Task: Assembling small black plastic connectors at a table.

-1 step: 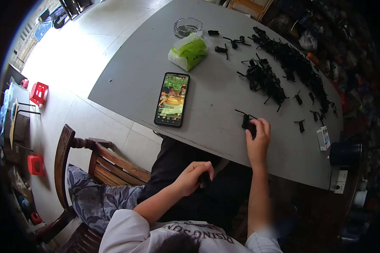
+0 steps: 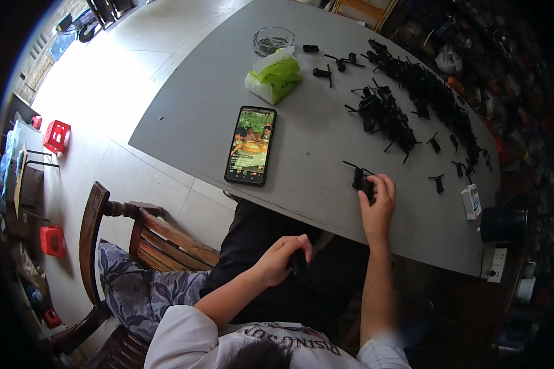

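Over my lap, my left hand [image 2: 285,258] is closed around a dark object [image 2: 299,261]; its kind is hard to make out against the black trousers. At the table's near side, my right hand [image 2: 378,206] pinches a small black plastic part [image 2: 359,178] with thin rods sticking out, between thumb and fingers. That part touches or lies just above the grey tabletop, and my fingers cover some of it. Beyond it lies a heap of similar black parts [image 2: 385,117], with a longer pile [image 2: 428,86] behind. Several single ones, such as one black part [image 2: 437,182], lie scattered nearby.
On the grey table [image 2: 197,92] lie a lit phone [image 2: 250,146], a green and white tissue pack [image 2: 276,77] and a glass ashtray [image 2: 273,40]. A small white box [image 2: 471,202] stands near a dark cylindrical container [image 2: 503,225] at the right. A wooden chair [image 2: 166,243] is at my left.
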{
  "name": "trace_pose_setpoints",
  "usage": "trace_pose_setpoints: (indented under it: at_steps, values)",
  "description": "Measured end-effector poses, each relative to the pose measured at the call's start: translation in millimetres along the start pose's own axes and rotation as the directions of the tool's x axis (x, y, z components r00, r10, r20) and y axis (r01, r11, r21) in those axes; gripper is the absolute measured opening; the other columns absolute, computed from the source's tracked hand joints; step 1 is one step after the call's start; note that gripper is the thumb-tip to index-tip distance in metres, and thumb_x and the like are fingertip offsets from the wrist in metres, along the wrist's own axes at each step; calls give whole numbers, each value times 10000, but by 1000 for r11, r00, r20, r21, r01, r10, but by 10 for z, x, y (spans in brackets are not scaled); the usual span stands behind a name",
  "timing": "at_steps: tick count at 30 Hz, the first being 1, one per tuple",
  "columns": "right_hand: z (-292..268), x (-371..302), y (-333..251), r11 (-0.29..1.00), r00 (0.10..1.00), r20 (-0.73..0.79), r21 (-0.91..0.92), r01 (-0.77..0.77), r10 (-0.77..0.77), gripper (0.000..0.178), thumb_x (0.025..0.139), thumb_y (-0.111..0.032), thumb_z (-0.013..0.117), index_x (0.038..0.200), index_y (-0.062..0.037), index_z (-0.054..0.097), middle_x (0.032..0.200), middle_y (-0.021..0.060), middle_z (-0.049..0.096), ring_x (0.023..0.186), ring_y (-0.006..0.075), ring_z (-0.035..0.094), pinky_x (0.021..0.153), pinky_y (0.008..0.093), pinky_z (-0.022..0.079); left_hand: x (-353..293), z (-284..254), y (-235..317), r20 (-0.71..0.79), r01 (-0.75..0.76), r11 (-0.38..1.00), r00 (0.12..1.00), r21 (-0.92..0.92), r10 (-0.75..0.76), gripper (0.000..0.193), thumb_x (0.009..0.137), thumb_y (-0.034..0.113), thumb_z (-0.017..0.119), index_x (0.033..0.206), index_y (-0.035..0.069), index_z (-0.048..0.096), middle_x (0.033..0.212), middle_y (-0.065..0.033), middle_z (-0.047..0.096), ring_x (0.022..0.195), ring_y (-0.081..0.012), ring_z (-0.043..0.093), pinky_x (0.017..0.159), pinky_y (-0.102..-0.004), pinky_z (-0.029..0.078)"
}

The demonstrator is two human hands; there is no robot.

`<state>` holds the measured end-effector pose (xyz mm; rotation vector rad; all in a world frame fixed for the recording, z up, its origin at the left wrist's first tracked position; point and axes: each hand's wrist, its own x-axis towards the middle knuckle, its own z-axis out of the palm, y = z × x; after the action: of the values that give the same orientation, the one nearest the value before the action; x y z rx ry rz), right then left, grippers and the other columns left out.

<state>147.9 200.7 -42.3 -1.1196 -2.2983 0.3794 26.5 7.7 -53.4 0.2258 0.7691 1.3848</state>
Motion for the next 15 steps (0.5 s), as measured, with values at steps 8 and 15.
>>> trace_pose_setpoints:
  at_steps: [8,15]
  values:
    - [-205,-243,-17,187,909,157,952,-243,385,430,767,96,523,1192,48,485,1039,84,543,922,167,543,875,314,443,47,76,-47,107,77,966,993,-247,-52,245,895,270,513,795,46,508,687,-54,479,649,-158,498,589,-276,413]
    - [-231,-822,-735,179,958,239,947,-266,156,487,747,19,601,1207,18,441,1033,121,530,986,198,514,890,313,406,73,158,-25,162,72,979,986,-192,-41,213,884,205,573,1018,39,578,813,-44,562,558,-114,478,536,-240,407]
